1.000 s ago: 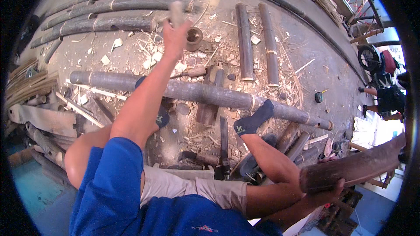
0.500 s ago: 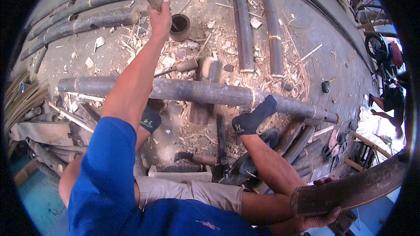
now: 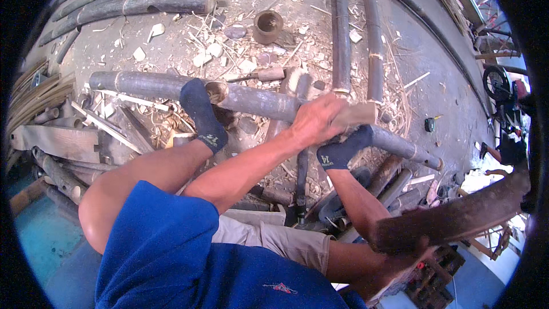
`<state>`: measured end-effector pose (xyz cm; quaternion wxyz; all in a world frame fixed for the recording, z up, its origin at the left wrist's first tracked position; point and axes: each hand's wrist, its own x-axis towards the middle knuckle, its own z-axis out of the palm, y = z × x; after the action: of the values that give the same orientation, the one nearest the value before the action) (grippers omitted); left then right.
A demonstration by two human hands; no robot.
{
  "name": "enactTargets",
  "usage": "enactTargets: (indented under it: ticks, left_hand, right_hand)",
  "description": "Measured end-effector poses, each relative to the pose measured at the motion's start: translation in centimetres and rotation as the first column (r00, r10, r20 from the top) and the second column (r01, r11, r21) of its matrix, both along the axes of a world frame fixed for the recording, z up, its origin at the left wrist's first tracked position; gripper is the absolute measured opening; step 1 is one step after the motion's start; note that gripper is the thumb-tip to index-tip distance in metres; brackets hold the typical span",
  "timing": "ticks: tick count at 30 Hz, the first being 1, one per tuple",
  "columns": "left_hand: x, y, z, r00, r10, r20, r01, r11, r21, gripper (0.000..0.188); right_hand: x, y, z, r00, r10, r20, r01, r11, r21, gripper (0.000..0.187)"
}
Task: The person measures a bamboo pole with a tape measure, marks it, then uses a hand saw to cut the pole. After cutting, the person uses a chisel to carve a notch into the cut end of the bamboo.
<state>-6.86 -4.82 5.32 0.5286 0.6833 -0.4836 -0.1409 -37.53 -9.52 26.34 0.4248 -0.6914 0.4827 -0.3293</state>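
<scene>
My left hand [image 3: 317, 119] is closed around a short wooden cylinder [image 3: 355, 115], blurred by motion, above the long dark bamboo pole [image 3: 260, 102]. That pole lies crosswise on the floor, with an opening cut in its upper side near my left foot [image 3: 201, 111]. My right foot [image 3: 346, 147] rests on the pole farther right. At the lower right, my right hand [image 3: 420, 250] grips a thick dark bamboo piece [image 3: 452, 217] from below; that piece hides most of its fingers. A tool with a wooden handle [image 3: 270, 74] lies just beyond the pole.
Two bamboo lengths [image 3: 340, 40] lie at the far right of the middle, and several poles [image 3: 137, 8] at the far left. A round container [image 3: 267, 26] stands among wood chips [image 3: 214, 51]. A tape measure [image 3: 429, 124] lies right. Split strips [image 3: 43, 97] are stacked left.
My left hand has swung from the far side back to the right and nearer, carrying the wooden cylinder over the pole. My left foot now lies across the pole. The right hand keeps its bamboo piece.
</scene>
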Motion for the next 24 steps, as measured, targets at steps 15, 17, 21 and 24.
enactTargets:
  ticks: [15,17,21,24]
  left_hand:
    - [-1.4,0.8,-3.3,0.999,0.048,-0.018,-0.045,0.989,0.138,0.049]
    - [-1.2,0.8,-3.4,0.998,0.064,-0.014,-0.062,0.989,0.132,0.050]
    - [-0.9,1.0,-3.4,0.997,0.066,-0.026,-0.063,0.992,0.109,0.049]
    - [-0.8,1.0,-3.6,0.996,0.080,-0.038,-0.076,0.993,0.093,0.049]
  right_hand:
    - [4.7,6.1,-5.1,0.999,0.030,0.041,-0.036,0.988,0.152,0.086]
    - [4.9,5.8,-5.5,0.998,0.054,0.037,-0.060,0.984,0.170,0.093]
    - [3.9,5.5,-6.7,0.996,0.082,0.039,-0.088,0.967,0.238,0.094]
    - [3.6,5.0,-6.6,0.998,0.033,0.048,-0.040,0.988,0.151,0.091]
